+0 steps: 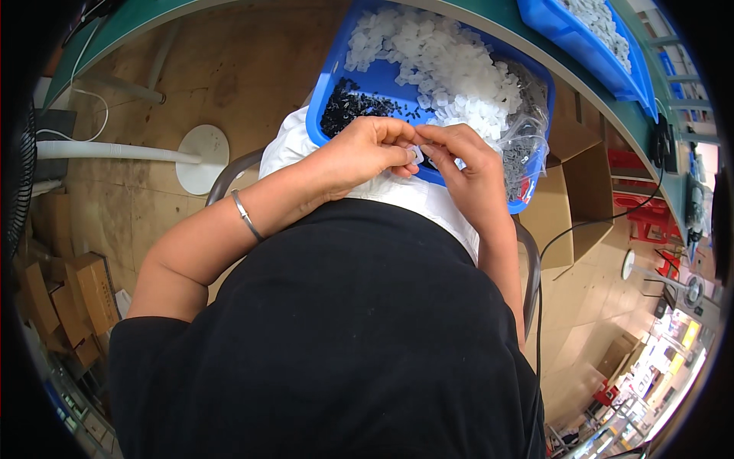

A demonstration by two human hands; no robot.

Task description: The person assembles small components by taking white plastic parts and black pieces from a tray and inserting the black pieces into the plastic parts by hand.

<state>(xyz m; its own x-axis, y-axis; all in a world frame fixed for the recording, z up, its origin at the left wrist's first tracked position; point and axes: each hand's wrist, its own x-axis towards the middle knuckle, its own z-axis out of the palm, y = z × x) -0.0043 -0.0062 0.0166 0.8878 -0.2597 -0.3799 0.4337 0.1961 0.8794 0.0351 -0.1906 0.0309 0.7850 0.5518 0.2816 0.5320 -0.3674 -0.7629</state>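
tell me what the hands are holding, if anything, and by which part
A small whitish piece, pinched in the left hand, with the right hand close by. Which edge is gripped is too small to tell.

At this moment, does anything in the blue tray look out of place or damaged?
Slightly untidy: in the blue tray, small black pieces straggle from their cluster toward the white pile, leaving no neat separation. Nothing looks clearly damaged.

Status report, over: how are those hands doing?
Left grip, right grip close together. Small whitish translucent piece between them, partly covered. Blue plastic tray beneath; no obstruction seen.
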